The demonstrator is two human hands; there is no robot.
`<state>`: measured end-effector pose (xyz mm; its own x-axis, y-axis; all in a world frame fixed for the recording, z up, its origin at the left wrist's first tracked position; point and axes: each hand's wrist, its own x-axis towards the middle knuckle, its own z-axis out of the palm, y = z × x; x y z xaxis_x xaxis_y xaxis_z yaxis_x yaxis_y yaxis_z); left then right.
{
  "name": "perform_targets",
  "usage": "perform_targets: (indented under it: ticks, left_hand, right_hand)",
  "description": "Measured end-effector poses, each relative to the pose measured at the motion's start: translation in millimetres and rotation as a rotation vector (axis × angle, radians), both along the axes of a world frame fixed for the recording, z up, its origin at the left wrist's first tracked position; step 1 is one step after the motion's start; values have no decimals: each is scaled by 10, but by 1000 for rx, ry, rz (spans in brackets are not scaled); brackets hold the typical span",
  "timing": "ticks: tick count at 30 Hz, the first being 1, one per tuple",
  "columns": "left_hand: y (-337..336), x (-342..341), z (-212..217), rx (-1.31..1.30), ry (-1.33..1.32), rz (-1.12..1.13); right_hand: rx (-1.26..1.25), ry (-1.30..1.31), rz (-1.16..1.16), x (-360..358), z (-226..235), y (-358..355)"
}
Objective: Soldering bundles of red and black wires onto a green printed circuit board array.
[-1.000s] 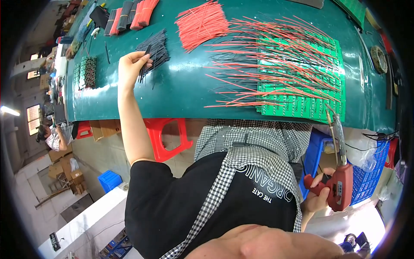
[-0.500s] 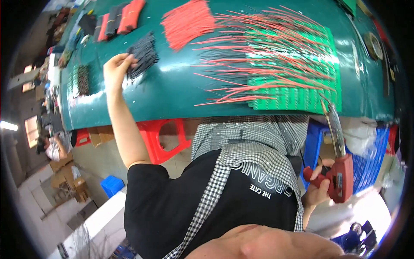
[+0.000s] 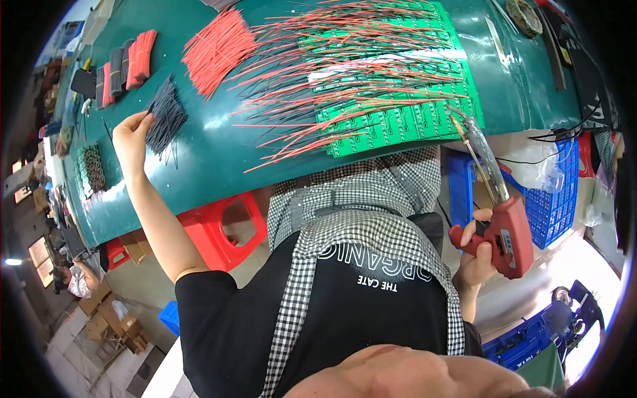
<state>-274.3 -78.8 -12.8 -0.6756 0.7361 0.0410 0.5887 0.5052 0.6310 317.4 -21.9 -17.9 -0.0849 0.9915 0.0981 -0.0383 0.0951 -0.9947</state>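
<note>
Red, pistol-shaped soldering gun (image 3: 513, 224); thin black wires (image 3: 168, 118), loosely heaped.

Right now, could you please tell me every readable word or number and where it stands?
Black shirt: white lettering, not copied here.
Red soldering gun: label too small to read.
Green boards: pale marks, too small to read.
Blue object, lower right: white print, unclear.

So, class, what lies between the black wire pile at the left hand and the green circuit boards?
In the head view: green tabletop, then ends of red and black wires jutting left past the boards.
</note>
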Motion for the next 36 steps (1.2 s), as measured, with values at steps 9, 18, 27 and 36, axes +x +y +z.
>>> perform_targets:
  ticks: [9, 18, 27, 36]
  left_hand:
    - [599, 2227, 661, -85, -961, -589]
    - [868, 2919, 433, -441, -1485, -876]
    - [994, 2906, 622, -153, -1259, -837]
    - [995, 2963, 447, 269, 544, -1197]
  right_hand:
    - [159, -462, 3, 98, -104, 330]
    - [968, -444, 338, -587, 47, 742]
    - [902, -750, 177, -259, -119, 617]
    - [-346, 2, 88, 62, 258, 42]
